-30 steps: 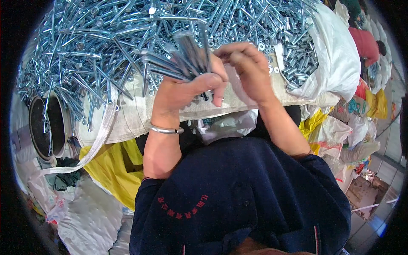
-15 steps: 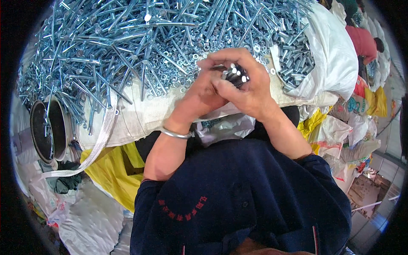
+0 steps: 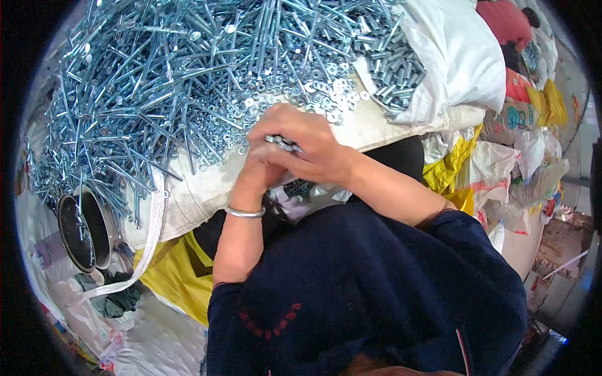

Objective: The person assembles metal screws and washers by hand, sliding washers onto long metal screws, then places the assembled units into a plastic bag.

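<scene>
My two hands are pressed together in front of the near edge of the heap. Curled over the top, my right hand (image 3: 310, 141) is closed around a bunch of small shiny metal fasteners (image 3: 283, 143), whose ends peep out between thumb and fingers. Their exact kind is too blurred to tell. My left hand (image 3: 258, 164), below a silver bangle, is closed against the same bunch from the left; its fingers are mostly covered by the right hand. Just beyond lie loose flat washers (image 3: 323, 97) and a large pile of long bolts (image 3: 163, 75).
Metal sleeves (image 3: 395, 78) lie at the right beside a white sack (image 3: 461, 62). A dark round container (image 3: 84, 229) stands at the left, near a white strap (image 3: 149, 241). Yellow sacking (image 3: 179, 276) hangs below. Another person in red (image 3: 508, 22) is at the far right.
Both hands have moved left and closer to me within the view, and the right hand has turned over the bunch, covering more of it. The view has shifted slightly.
</scene>
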Action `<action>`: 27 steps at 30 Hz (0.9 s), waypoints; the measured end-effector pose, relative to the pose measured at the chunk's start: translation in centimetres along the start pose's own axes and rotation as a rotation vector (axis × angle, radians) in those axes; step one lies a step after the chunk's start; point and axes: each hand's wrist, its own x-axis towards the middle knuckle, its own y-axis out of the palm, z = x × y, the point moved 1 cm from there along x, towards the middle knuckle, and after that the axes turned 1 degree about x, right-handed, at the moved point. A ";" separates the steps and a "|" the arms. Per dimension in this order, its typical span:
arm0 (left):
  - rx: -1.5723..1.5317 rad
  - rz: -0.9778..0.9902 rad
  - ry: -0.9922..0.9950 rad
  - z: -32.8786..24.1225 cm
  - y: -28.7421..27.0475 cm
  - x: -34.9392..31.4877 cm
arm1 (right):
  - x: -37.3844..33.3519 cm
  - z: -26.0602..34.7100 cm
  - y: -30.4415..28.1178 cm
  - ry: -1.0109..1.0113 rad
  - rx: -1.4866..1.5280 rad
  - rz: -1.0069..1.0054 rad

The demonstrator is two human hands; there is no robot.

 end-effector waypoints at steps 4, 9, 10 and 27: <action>0.133 -0.064 0.026 -1.2 0.5 -0.4 | 0.3 1.2 -0.8 0.188 0.079 -0.030; 0.161 -0.072 0.150 -7.3 0.6 -2.3 | 1.1 5.5 -2.8 0.368 0.352 -0.102; 0.171 -0.066 0.164 -8.5 1.0 -3.1 | 0.6 6.0 -3.2 0.354 0.350 -0.113; -0.552 0.067 -0.579 -12.2 7.7 -12.3 | -15.1 6.5 -7.1 0.963 0.442 -0.058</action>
